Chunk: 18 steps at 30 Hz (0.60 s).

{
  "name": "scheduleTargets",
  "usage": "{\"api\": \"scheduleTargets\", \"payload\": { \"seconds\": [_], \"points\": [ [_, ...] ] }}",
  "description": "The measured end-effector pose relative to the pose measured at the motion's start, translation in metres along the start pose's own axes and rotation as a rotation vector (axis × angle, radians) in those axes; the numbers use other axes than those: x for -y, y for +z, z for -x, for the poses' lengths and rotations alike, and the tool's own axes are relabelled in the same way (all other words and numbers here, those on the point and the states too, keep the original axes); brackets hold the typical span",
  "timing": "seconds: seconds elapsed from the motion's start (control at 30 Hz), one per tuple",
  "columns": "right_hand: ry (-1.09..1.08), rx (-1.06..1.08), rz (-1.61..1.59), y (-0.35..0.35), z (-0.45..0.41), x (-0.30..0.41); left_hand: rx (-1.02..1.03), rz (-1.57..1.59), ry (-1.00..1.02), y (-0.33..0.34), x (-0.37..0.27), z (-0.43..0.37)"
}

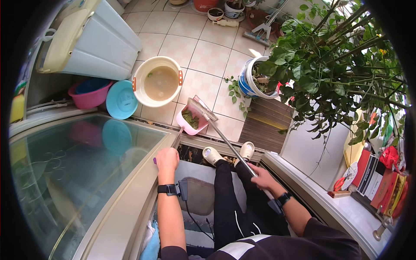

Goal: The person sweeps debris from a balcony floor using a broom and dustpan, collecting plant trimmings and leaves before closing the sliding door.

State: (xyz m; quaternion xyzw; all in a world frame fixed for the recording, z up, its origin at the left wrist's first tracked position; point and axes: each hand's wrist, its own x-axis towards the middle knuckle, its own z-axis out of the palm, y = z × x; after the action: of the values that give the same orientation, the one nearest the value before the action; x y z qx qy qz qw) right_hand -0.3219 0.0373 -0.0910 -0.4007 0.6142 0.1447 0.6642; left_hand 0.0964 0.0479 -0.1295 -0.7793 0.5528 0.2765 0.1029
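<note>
My left hand (168, 160) is closed around the handle of a pink dustpan (191, 128), which rests by the door threshold on the tiled floor. Green leaves (190, 118) lie inside its pan. In my right hand (262, 176) is the metal pole of a broom (227, 141), slanting away from me. The broom's head (203, 109) meets the far right rim of the dustpan, and its bristles are partly hidden.
A cream tub (138, 87) of murky water stands beyond the dustpan. Left of it are a turquoise basin (122, 99) and a pink basin (89, 97). A glass door (87, 172) borders my left. At right are a white bucket (248, 79), a leafy plant (312, 71) and a striped mat (266, 123).
</note>
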Motion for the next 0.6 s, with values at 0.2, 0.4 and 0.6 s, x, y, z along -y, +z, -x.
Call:
{"api": "scheduleTargets", "payload": {
  "seconds": [0.2,0.4,0.6],
  "points": [
    [0.02,-0.185,-0.022,-0.007,0.007,0.013,0.095,0.101,0.048,-0.016,-0.032,0.006],
    [-0.078,-0.203,0.279,0.015,-0.071,0.003,0.104,0.069,0.03,0.008,-0.046,0.001],
    [-0.04,-0.008,0.1,-0.022,0.004,0.034,0.12,0.181,-0.018,0.002,-0.044,0.024]
  ]
}}
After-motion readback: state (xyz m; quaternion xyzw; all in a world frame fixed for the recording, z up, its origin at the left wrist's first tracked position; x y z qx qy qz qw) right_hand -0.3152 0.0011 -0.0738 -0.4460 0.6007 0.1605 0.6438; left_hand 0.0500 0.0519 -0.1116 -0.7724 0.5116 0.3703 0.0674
